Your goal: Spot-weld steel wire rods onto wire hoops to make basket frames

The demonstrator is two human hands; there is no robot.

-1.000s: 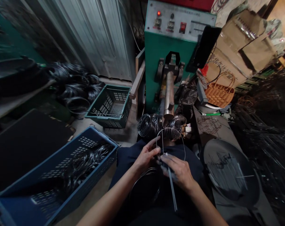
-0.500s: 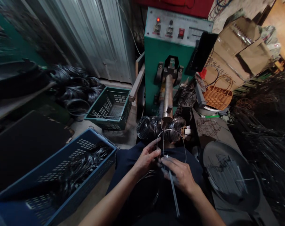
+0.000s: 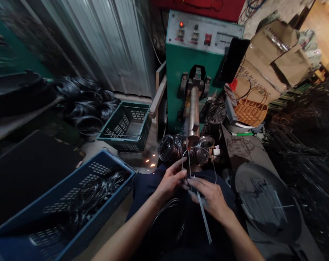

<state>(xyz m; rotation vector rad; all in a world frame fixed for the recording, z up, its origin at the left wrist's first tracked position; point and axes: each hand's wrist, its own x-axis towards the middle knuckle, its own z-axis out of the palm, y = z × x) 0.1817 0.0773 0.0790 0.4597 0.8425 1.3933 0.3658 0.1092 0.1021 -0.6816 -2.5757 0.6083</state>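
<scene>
My left hand is closed on the left side of a thin metal wire ring, thumb and fingers pinching it. My right hand grips several straight metal rods that stick out below the palm. One upright rod runs from between the hands to the top of the ring. There, ring and rod meet at the tip under the welding machine's round metal arm, where a small orange glow shows. Bright sparks fly to the left. My fingertips partly hide each other.
The green spot welder stands ahead, its red lamp lit. Coiled wire rings sit beneath its arm. To the left are a blue crate with wire pieces and a green crate. On the right, a dark pan holds short rods.
Sparks and an orange glow have appeared at the welder tip. The ring's top has come up against the tip, and the lower ends of the rods have swung slightly right.
</scene>
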